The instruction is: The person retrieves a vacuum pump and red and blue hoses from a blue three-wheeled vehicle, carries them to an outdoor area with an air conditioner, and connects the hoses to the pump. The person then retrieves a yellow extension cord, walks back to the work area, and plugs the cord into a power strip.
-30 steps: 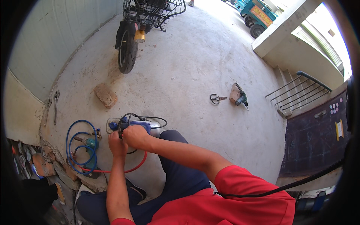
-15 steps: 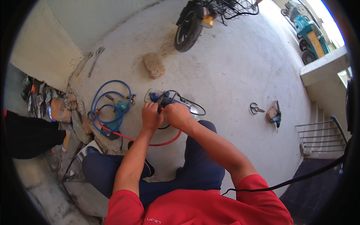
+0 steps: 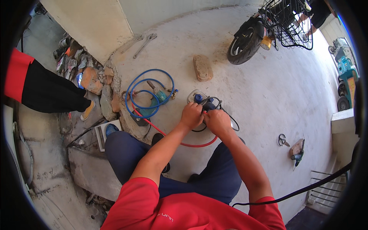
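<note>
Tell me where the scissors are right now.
In the head view, the scissors lie on the concrete floor toward the right side, just left of the brick and the green drill.

A pale grey concrete floor (image 3: 264, 103) carries everything. Two wrenches (image 3: 145, 45) lie at upper left of the frame, a rough brick (image 3: 202, 68) at upper centre, beside a front tyre (image 3: 245, 48) standing upper right. Left of centre, a coiled blue hose (image 3: 153, 69) loops around a green power tool (image 3: 158, 99); a red hose (image 3: 191, 145) curves toward a blue-topped machine (image 3: 198, 98) at centre. Lower right, scissors (image 3: 283, 141) lie near another brick (image 3: 296, 146) touching a drill (image 3: 297, 156).
</note>
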Demonstrator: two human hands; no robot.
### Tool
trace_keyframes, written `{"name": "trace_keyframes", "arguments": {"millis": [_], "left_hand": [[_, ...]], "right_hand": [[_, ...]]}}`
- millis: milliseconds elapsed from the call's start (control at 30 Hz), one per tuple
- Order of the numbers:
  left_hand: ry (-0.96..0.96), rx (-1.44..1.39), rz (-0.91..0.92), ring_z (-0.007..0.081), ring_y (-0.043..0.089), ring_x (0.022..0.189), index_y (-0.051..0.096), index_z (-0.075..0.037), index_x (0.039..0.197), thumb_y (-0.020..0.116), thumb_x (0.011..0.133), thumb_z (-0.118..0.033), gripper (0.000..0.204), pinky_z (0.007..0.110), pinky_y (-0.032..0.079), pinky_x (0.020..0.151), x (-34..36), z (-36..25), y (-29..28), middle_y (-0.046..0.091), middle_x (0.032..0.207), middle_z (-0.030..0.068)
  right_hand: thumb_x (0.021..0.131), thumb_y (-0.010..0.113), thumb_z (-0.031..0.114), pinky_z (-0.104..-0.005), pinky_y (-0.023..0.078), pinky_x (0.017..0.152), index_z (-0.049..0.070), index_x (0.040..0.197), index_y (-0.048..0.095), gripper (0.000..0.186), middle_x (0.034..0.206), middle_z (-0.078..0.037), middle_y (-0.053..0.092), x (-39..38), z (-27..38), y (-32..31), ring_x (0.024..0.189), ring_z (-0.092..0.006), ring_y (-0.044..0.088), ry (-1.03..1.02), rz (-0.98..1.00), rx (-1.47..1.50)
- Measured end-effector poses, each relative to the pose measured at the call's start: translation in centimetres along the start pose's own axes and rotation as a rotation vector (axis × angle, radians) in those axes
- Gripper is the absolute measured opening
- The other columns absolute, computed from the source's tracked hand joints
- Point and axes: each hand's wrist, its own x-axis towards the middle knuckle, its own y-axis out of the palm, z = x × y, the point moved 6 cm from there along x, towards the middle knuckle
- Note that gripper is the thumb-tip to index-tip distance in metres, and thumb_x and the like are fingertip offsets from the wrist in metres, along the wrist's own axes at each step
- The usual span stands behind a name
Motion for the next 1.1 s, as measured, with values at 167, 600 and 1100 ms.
{"name": "trace_keyframes", "arguments": {"millis": [167,600,1100], "left_hand": [[-0.072,-0.024,0.047,0.0354,0.065,0.079,0.064,-0.008,0.075,0.076,0.076,-0.015,0.014,0.048,0.052,0.074,0.3,0.2,0.6,0.066,0.077,0.0131],[0.263,-0.013,0.057,0.0330,0.060,0.083,0.061,-0.009,0.068,0.072,0.076,-0.016,0.016,0.045,0.050,0.074,0.8,0.2,-0.8,0.061,0.077,0.0111],[-0.034,-0.088,0.012,0.0376,0.064,0.082,0.064,-0.006,0.071,0.076,0.081,-0.018,0.019,0.048,0.052,0.073,0.0,2.3,-1.5,0.068,0.080,0.0150]], "right_hand": [[0.095,0.065,0.035,-0.0529,0.056,0.071,0.003,0.078,0.075,0.038,0.078,-0.024,0.071,-0.3,-0.7,-0.3,0.076,-0.0432,0.070,0.059,-0.051,0.000],[0.095,0.068,0.041,-0.0525,0.054,0.070,-0.001,0.082,0.073,0.045,0.077,-0.027,0.069,-1.8,0.7,0.3,0.075,-0.0458,0.069,0.059,-0.046,0.205],[0.093,0.070,0.044,-0.0471,0.055,0.070,-0.003,0.084,0.074,0.048,0.073,-0.024,0.069,-2.4,0.9,1.3,0.074,-0.0434,0.070,0.290,-0.036,0.445]]}}
